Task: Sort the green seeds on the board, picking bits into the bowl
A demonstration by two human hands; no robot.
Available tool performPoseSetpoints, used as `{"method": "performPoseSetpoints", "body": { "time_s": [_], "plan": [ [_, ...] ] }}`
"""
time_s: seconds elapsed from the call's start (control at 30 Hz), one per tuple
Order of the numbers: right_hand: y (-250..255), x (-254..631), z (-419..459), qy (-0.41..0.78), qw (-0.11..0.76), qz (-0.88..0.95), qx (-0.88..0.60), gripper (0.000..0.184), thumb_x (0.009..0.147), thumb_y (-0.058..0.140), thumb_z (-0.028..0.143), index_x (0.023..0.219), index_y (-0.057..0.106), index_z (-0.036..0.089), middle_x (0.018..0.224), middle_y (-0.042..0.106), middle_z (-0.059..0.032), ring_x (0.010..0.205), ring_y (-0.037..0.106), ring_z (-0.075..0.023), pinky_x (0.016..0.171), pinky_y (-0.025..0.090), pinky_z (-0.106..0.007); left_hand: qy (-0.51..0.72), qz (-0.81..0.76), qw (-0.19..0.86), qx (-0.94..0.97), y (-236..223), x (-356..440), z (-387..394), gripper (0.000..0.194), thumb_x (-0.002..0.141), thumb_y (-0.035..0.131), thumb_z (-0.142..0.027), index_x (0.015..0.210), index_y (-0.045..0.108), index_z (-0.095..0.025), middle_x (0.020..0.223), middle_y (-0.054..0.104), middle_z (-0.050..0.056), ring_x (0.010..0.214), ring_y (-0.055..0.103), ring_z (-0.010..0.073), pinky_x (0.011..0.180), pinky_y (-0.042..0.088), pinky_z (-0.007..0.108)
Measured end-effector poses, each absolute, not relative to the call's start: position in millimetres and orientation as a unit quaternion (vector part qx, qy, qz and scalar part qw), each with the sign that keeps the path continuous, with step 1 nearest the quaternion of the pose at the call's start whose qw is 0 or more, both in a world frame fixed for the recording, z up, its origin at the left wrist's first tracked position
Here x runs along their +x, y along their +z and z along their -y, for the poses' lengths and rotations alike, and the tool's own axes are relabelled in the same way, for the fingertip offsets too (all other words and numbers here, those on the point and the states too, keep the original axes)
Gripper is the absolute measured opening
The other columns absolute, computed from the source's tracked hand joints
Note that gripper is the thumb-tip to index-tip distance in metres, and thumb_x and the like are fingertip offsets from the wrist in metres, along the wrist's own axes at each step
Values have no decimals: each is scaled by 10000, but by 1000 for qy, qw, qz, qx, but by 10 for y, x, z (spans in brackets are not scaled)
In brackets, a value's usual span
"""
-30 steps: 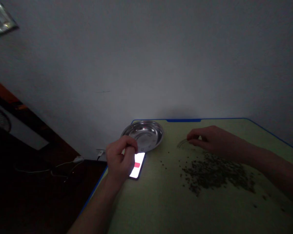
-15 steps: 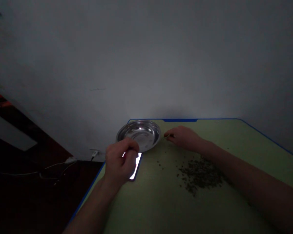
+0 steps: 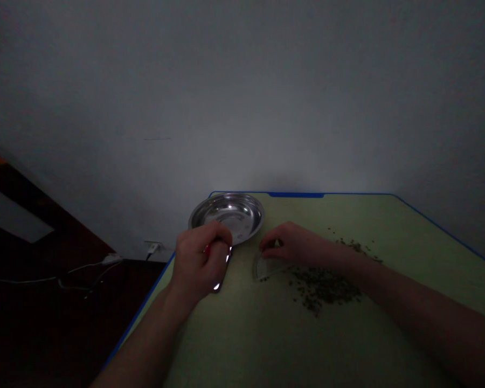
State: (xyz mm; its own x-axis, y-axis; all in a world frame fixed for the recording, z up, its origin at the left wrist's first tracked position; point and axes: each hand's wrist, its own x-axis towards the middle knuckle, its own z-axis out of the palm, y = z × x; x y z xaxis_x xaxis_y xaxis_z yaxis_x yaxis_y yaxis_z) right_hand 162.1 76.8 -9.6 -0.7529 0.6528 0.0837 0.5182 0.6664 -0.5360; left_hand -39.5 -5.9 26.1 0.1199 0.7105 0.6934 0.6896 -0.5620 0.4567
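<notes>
My left hand (image 3: 202, 258) is a closed fist above a phone (image 3: 223, 277) with a lit screen, covering most of it. A bit of red shows by the fingers; whether it is held or on the screen, I cannot tell. A shiny metal bowl (image 3: 242, 215) stands just beyond that fist. To the bowl's right, my right hand (image 3: 286, 245) pinches a clear, flat plastic piece with a curved edge, like a protractor (image 3: 264, 269), low over the table. Beside it lies a loose heap of small dark seeds (image 3: 325, 285), with more partly behind the right forearm.
The pale green table (image 3: 242, 334) has a blue edge and stands against a grey wall (image 3: 242, 97). Low on the wall at left is a socket with a plug (image 3: 152, 249). White cables (image 3: 28, 281) run across the dark floor. The light is dim.
My right hand has drawn nearer and turned, so the clear piece now shows flat beside the seeds. Some seeds appear spread behind the right forearm. The left fist stays nearly in place.
</notes>
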Motion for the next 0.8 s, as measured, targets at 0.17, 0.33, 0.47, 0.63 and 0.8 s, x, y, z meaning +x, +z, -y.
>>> {"method": "performPoseSetpoints", "body": {
  "time_s": [0.17,0.33,0.47,0.63,0.8],
  "plan": [
    [-57,1627,-594,279,113,904,-304,180,818,630,239,928,767,199,769,744,4,606,590,-112,574,414,-224,459,-476,4,750,263,-392,49,203,677,389,-139,552,544,-179,475,538,-31,419,454,85,435,344,205],
    [-21,1658,-404,302,84,908,-279,179,819,642,232,944,765,198,819,753,-9,664,628,-121,640,435,-224,458,-462,-9,759,268,-390,47,195,673,396,-121,555,541,-178,477,539,-36,414,450,80,442,347,208],
    [4,1722,-266,319,56,911,-256,172,831,638,214,949,763,212,832,754,-8,680,644,-127,666,450,-225,458,-462,-7,759,263,-384,50,195,670,397,-123,553,543,-180,466,535,-37,414,458,82,450,352,210],
    [47,1819,-57,329,33,913,-239,145,848,651,218,944,758,230,839,749,2,743,658,-131,725,453,-225,455,-464,3,760,262,-372,50,197,671,394,-134,546,537,-187,447,504,-44,403,440,83,442,336,210],
    [120,1858,86,311,69,914,-253,135,863,638,200,943,745,216,846,744,2,756,652,-120,726,440,-215,466,-437,0,770,259,-362,40,194,657,402,-111,550,537,-198,444,496,-48,396,427,82,451,330,217]
  ]
}}
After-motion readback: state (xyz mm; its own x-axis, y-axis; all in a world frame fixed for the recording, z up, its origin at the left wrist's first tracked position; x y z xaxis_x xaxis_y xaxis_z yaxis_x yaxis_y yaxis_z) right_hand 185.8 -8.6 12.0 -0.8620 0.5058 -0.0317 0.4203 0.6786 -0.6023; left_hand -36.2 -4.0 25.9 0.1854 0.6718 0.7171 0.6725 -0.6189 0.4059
